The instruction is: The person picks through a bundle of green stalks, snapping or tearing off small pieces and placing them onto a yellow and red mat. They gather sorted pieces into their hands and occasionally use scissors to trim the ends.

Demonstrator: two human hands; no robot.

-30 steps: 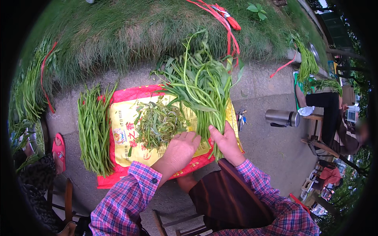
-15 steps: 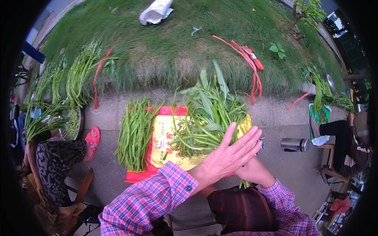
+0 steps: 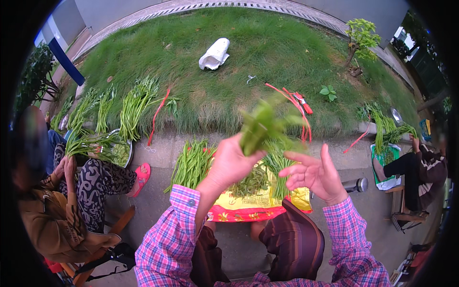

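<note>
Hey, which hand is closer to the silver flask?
Right. The open right hand is just left of the silver flask in the picture; the left hand, holding greens, is farther left.

Looks like an open-air yard or paved walkside next to a building, under daylight. Takes in a green lawn [image 3: 167,52] with a small leafy shrub [image 3: 362,40], edged by grey paved ground [image 3: 354,210]. Backs onto a plain grey wall [image 3: 119,12], with a slotted strip [image 3: 229,5] running between wall and lawn. Includes a blue post [image 3: 66,62] at the far left. Seats a person [image 3: 52,229] at the left on a low wooden seat [image 3: 123,219], with bundles of green stalks [image 3: 138,107] lying along the lawn's edge and a metal flask [image 3: 353,186] set straight on the paving
</note>
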